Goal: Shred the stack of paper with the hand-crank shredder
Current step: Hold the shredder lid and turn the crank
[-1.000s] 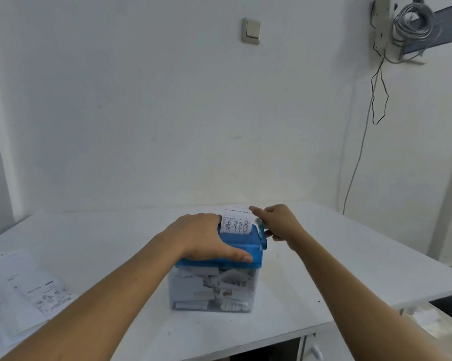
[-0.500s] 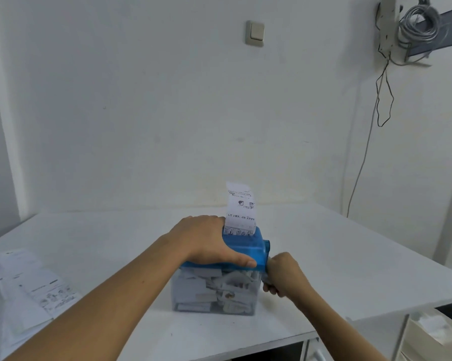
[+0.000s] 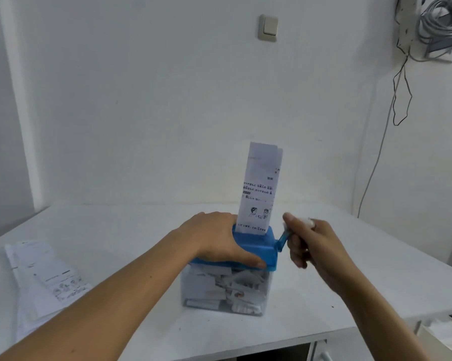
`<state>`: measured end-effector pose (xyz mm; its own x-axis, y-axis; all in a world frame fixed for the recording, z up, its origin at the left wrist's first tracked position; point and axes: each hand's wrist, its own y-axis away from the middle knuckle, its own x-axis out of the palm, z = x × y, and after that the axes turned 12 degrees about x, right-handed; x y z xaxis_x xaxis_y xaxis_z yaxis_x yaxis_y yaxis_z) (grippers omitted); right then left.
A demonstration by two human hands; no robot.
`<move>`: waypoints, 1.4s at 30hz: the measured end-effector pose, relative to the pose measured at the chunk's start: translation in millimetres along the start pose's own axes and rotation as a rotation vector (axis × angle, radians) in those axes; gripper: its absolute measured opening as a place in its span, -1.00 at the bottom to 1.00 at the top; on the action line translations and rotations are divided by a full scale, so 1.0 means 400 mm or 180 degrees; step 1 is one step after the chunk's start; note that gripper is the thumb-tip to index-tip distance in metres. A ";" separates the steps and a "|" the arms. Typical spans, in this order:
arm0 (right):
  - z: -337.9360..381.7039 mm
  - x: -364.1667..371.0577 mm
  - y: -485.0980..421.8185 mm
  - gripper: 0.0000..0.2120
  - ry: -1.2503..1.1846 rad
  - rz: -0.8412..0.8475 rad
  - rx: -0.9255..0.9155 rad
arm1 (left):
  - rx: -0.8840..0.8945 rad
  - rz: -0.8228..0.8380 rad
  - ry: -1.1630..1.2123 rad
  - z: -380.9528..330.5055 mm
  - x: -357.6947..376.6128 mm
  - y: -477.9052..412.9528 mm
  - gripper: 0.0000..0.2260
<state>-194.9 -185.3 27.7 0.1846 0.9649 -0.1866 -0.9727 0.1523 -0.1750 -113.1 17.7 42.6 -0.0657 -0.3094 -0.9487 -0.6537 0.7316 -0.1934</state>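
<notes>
1. At the middle of the table, near its front edge: the shredder, a blue top on a clear bin, standing upright.
2. Your L hand clamps the blue top from the left. The thumb lies along the front lip and the fingers curl over the back by the slot.
3. Your R hand is closed round the crank on the shredder's right side. The crank arm tilts up and to the right. The hand is motion-blurred, so finger detail is unclear.
4. Paper strip stands upright in the slot, most of it above the top. It has printed txt + two small cartoon figures near the bottom.
5. Bin holds a jumble of white shreds, reaching approx. to the lid.
6. Paper stack lies flat at the table's left, well apart from the shredder.
7. Bkgd: white wall w/ light switch. Coiled cable is top right, w/ a wire hanging below it.
</notes>
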 end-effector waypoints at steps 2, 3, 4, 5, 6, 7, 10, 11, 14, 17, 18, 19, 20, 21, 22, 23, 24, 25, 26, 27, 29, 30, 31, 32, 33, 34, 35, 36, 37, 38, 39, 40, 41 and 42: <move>0.007 0.001 -0.044 -0.56 0.0081 -0.0131 0.0031 | 0.0016 -0.0020 0.0006 0.002 0.000 0.000 -0.25; 0.006 0.001 -0.068 -0.56 0.0136 -0.0215 0.0058 | 0.0030 -0.0009 -0.0018 0.003 0.000 0.000 -0.24; 0.000 0.004 -0.093 -0.56 0.0198 -0.0310 0.0061 | 0.0036 0.0003 -0.0053 0.005 0.001 0.000 -0.23; -0.008 0.005 -0.117 -0.58 0.0260 -0.0439 0.0038 | 0.0042 0.0019 -0.0092 0.005 0.002 -0.001 -0.22; -0.017 0.009 -0.140 -0.61 0.0335 -0.0571 0.0004 | 0.0045 0.0025 -0.0131 0.005 0.003 -0.003 -0.20; -0.025 0.012 -0.159 -0.66 0.0401 -0.0695 -0.0027 | 0.0052 0.0023 -0.0153 0.003 0.003 -0.004 -0.18; -0.058 0.029 -0.202 -0.73 0.0487 -0.0898 -0.0049 | 0.0037 -0.0011 -0.0155 0.003 0.003 -0.005 -0.21; -0.078 0.033 -0.213 -0.72 0.0516 -0.0937 0.0016 | 0.0034 -0.0025 -0.0159 0.002 0.003 -0.004 -0.22; -0.150 0.046 -0.222 -0.60 0.0673 -0.0962 0.0325 | 0.0060 -0.0055 -0.0208 0.001 0.002 -0.001 -0.22; -0.209 0.061 -0.196 -0.58 0.0796 -0.0905 0.0612 | 0.0052 -0.0056 -0.0216 -0.002 0.002 0.001 -0.25; -0.220 0.067 -0.181 -0.61 0.0829 -0.0917 0.0673 | 0.0038 -0.0063 -0.0224 -0.002 0.001 0.000 -0.27; -0.228 0.072 -0.163 -0.62 0.0867 -0.0936 0.0705 | 0.0029 -0.0063 -0.0232 -0.003 0.000 0.001 -0.27; -0.235 0.075 -0.146 -0.61 0.0919 -0.0953 0.0707 | 0.0025 -0.0052 -0.0249 -0.004 0.000 0.002 -0.27; -0.242 0.077 -0.128 -0.58 0.0973 -0.0966 0.0679 | 0.0020 -0.0035 -0.0265 -0.004 0.001 0.003 -0.26; -0.244 0.080 -0.111 -0.56 0.1013 -0.0962 0.0656 | 0.0011 -0.0026 -0.0281 -0.004 0.001 0.003 -0.25; -0.243 0.082 -0.094 -0.53 0.1027 -0.0945 0.0666 | -0.0008 -0.0015 -0.0292 -0.004 0.002 0.004 -0.24; -0.240 0.085 -0.078 -0.51 0.1026 -0.0925 0.0697 | -0.0028 -0.0007 -0.0302 -0.004 0.002 0.004 -0.24; -0.236 0.087 -0.063 -0.48 0.1008 -0.0910 0.0731 | -0.0041 0.0005 -0.0314 -0.005 0.001 0.004 -0.23; -0.231 0.088 -0.048 -0.46 0.0989 -0.0887 0.0769 | -0.0048 0.0025 -0.0315 -0.006 -0.001 0.003 -0.23; -0.224 0.089 -0.030 -0.45 0.0963 -0.0838 0.0820 | -0.0057 0.0057 -0.0300 -0.008 -0.004 0.003 -0.23; -0.204 0.085 0.010 -0.48 0.0890 -0.0662 0.0888 | -0.0079 0.0150 -0.0262 -0.011 -0.010 0.003 -0.23; -0.190 0.078 0.030 -0.51 0.0860 -0.0552 0.0895 | -0.0102 0.0208 -0.0230 -0.010 -0.012 0.000 -0.21; -0.170 0.067 0.050 -0.54 0.0809 -0.0431 0.0895 | -0.0141 0.0257 -0.0193 -0.011 -0.013 -0.002 -0.19; -0.143 0.052 0.067 -0.56 0.0699 -0.0303 0.0859 | -0.0188 0.0283 -0.0172 -0.012 -0.014 -0.002 -0.16; -0.111 0.036 0.078 -0.59 0.0536 -0.0180 0.0804 | -0.0222 0.0288 -0.0168 -0.013 -0.014 -0.004 -0.15; -0.079 0.020 0.083 -0.62 0.0412 -0.0051 0.0746 | -0.0240 0.0286 -0.0156 -0.012 -0.014 -0.006 -0.16; -0.051 0.007 0.081 -0.63 0.0391 0.0092 0.0684 | -0.0243 0.0285 -0.0133 -0.012 -0.013 -0.005 -0.17; -0.027 -0.001 0.072 -0.63 0.0417 0.0192 0.0620 | -0.0236 0.0288 -0.0120 -0.012 -0.017 -0.007 -0.18; -0.015 -0.002 0.064 -0.61 0.0382 0.0219 0.0590 | -0.0231 0.0287 -0.0115 -0.012 -0.011 -0.003 -0.17; -0.005 -0.002 0.046 -0.58 0.0288 0.0156 0.0537 | -0.0212 0.0254 -0.0149 -0.011 -0.012 -0.003 -0.15; 0.001 0.004 0.028 -0.56 0.0191 0.0028 0.0495 | -0.0213 0.0231 -0.0167 -0.009 -0.009 -0.001 -0.13; 0.009 0.010 0.008 -0.56 0.0154 -0.0165 0.0461 | -0.0226 0.0226 -0.0144 -0.007 -0.008 -0.002 -0.13; 0.014 0.019 -0.014 -0.56 0.0162 -0.0354 0.0426 | -0.0247 0.0216 -0.0120 -0.004 -0.006 0.001 -0.12; 0.022 0.021 -0.037 -0.56 0.0204 -0.0515 0.0383 | -0.0236 0.0202 -0.0106 -0.005 -0.005 0.000 -0.12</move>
<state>-180.2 -177.4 37.2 0.3447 0.9108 -0.2273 -0.9387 0.3323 -0.0919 -114.4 17.0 45.3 -0.0844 -0.2426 -0.9664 -0.7031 0.7017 -0.1148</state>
